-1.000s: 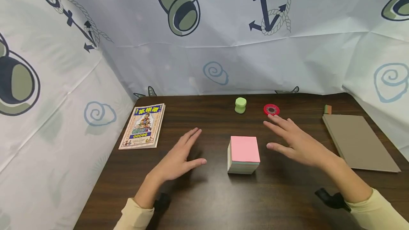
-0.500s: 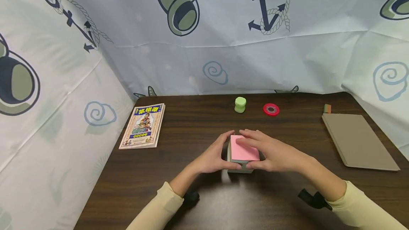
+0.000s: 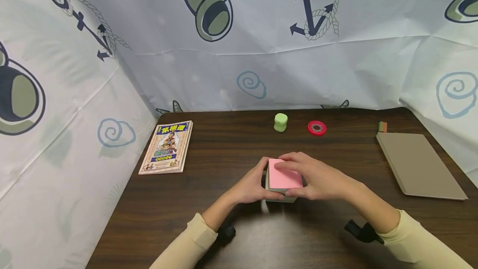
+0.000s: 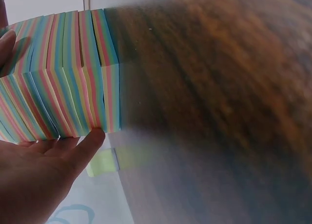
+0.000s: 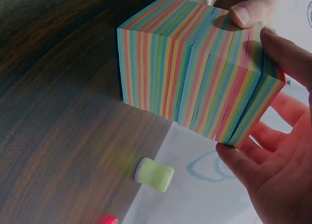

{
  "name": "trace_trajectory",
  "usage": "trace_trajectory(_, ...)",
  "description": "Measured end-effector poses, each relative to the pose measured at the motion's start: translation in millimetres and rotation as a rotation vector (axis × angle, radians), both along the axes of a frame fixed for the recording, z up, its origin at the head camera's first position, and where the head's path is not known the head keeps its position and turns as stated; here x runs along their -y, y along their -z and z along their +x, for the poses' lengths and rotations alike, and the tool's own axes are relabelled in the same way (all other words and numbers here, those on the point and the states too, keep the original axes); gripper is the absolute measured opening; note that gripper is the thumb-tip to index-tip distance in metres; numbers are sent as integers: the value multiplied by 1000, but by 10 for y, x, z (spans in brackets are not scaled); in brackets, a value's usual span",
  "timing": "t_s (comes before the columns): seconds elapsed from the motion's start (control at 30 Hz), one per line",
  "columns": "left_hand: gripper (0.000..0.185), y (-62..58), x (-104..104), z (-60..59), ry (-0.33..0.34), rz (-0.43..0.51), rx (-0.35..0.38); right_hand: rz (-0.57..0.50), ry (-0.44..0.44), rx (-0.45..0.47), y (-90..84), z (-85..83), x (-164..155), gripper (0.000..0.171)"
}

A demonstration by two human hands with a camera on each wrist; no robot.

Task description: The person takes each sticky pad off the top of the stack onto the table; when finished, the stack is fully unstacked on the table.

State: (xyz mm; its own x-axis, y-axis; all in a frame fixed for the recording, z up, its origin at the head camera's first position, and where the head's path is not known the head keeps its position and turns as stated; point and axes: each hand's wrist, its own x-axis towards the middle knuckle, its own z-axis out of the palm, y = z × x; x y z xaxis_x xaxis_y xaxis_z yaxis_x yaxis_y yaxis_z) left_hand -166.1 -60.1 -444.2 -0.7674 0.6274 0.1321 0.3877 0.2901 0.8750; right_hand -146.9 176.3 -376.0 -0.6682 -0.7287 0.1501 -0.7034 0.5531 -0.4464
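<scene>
A block of stacked sticky note pads (image 3: 284,175) stands on the dark wooden table, pink on top. Its sides show many coloured stripes in the left wrist view, where the left hand's fingers reach along the far side. My left hand (image 3: 249,184) grips the block from the left, thumb across the near side. From the right, my right hand (image 3: 323,177) holds the upper end, thumb in front and a finger over the pink top. A dark slanted seam sets the topmost pad (image 5: 261,104) off from the others in the right wrist view.
Behind the block stand a light green spool-shaped item (image 3: 281,123) and a red round disc (image 3: 317,128). An illustrated book (image 3: 167,147) lies at left. At right is a grey-brown flat board (image 3: 422,165), with a small green-and-orange block (image 3: 382,127) behind it. Printed cloth surrounds the table.
Both hands came in from either side, spread at first, and took hold of the pad block. Over the last half second they have barely shifted.
</scene>
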Motion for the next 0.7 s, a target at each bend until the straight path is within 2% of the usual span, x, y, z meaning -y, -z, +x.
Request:
trace_trajectory(0.23, 85, 9, -4, -10, 4, -6, 33, -67, 37, 19, -43, -64, -128, 59)
trace_trajectory(0.43, 84, 9, 15, -9, -23, -31, 34, -120, 188, 50, -51, -284, -418, 63)
trace_trajectory(0.6, 84, 0, 15, -2, -28, -34, 53, -96, 323, 23, 197, -549, -691, 62)
trace_trajectory(0.7, 85, -3, 6, 3, -26, -41, 53, -63, 355, 32, 402, -661, -782, 62)
